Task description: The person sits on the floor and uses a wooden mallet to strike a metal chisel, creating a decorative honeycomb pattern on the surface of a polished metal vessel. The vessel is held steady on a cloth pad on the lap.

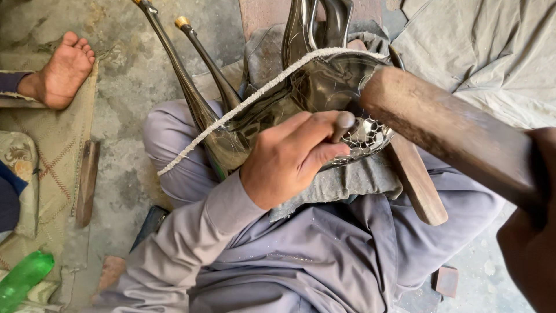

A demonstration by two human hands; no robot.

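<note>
A dark, shiny metal figure point(313, 87) with long thin legs and a rough white edge lies on a grey cloth point(347, 179) across my lap. My left hand point(289, 156) holds a small metal punch point(343, 124) upright against a patch of scale-like pattern point(368, 136) on the figure. My right hand point(530, 232), dark and close to the camera at the right edge, grips a thick wooden mallet point(446, 130) whose head hovers just above the punch. A wooden block point(417, 185) sticks out from under the figure.
Another person's bare foot point(61, 72) rests on a mat at the upper left. A wooden stick point(87, 182) lies on the concrete floor, a green plastic bottle point(23, 278) at the lower left. Grey fabric point(492, 52) covers the upper right.
</note>
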